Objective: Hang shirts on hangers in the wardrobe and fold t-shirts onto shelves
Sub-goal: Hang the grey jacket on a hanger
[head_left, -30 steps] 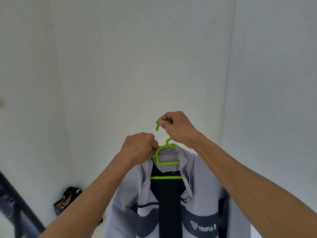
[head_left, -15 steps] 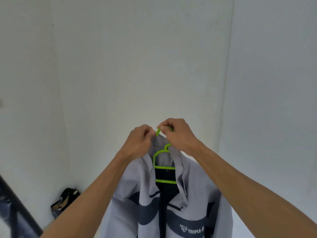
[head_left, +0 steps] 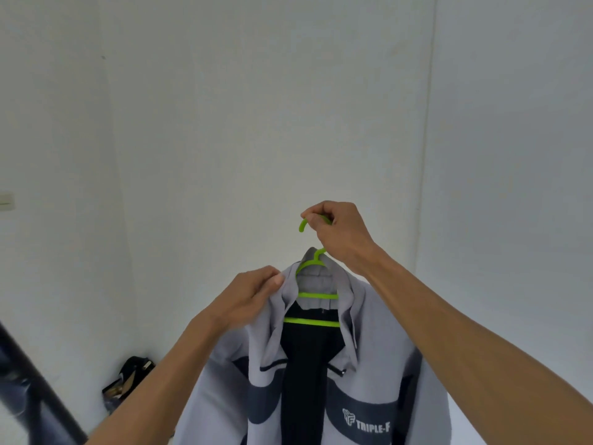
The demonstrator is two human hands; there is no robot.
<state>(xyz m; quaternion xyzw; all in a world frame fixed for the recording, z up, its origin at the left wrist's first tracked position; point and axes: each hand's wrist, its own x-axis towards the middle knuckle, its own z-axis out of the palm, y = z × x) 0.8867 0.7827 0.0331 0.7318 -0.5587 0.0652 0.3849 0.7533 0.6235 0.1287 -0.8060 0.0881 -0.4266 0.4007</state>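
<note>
Two hands that met at the hook half a second ago are now apart: your right hand (head_left: pixel 340 234) has lifted the green hanger (head_left: pixel 316 295) higher, and your left hand (head_left: pixel 247 295) has dropped to the collar. Your right fingers curl tight round the hook, its tip poking out to the left. Your left hand pinches the collar edge of the grey jacket (head_left: pixel 378 358), which hangs on the hanger in mid-air, front open. White walls (head_left: pixel 256 123) stand behind with free room above. A dark bag (head_left: pixel 128 382) sits by the wall's foot at lower left.
</note>
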